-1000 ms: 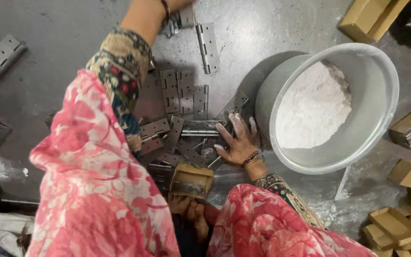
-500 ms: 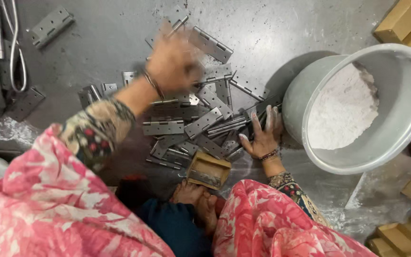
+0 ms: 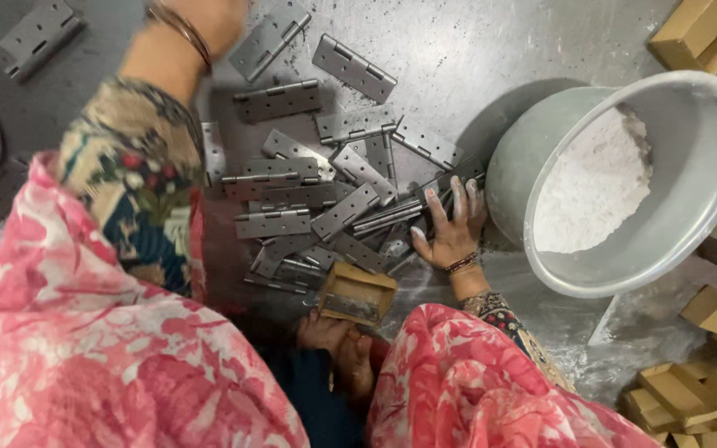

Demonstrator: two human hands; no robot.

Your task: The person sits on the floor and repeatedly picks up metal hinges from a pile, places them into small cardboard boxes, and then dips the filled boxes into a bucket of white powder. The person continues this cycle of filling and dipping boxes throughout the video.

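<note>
So my right hand [image 3: 450, 226] was down flat, fingers spread wide, pressed on the near edge of the heap of grey metal butt hinges [image 3: 325, 195] on the dull grey metal surface [image 3: 475, 58]. It wasn't gripping anything, just resting on a couple of hinge leaves, probably to keep the pile from sliding around.

My left hand [image 3: 209, 18] was way out past the pile, up at the far side, right beside one loose hinge [image 3: 269, 37] lying at an angle. It was blurred and half cut off by the edge of the view, so I honestly can't tell if it was closed on something or open.

Just on the wrist side of my right hand sat a small open brown cardboard box [image 3: 357, 292], mouth tipped toward the heap, with what looked like a hinge or two inside. Close enough to fill without reaching, I'd guess.

Right beside the right hand's fingertips, on the outer side, was a big round pale metal basin [image 3: 707, 133] tilted on its side with white powder [image 3: 595, 182] in it. Further off that way, more little brown cardboard boxes [image 3: 674, 390] were scattered about.
</note>
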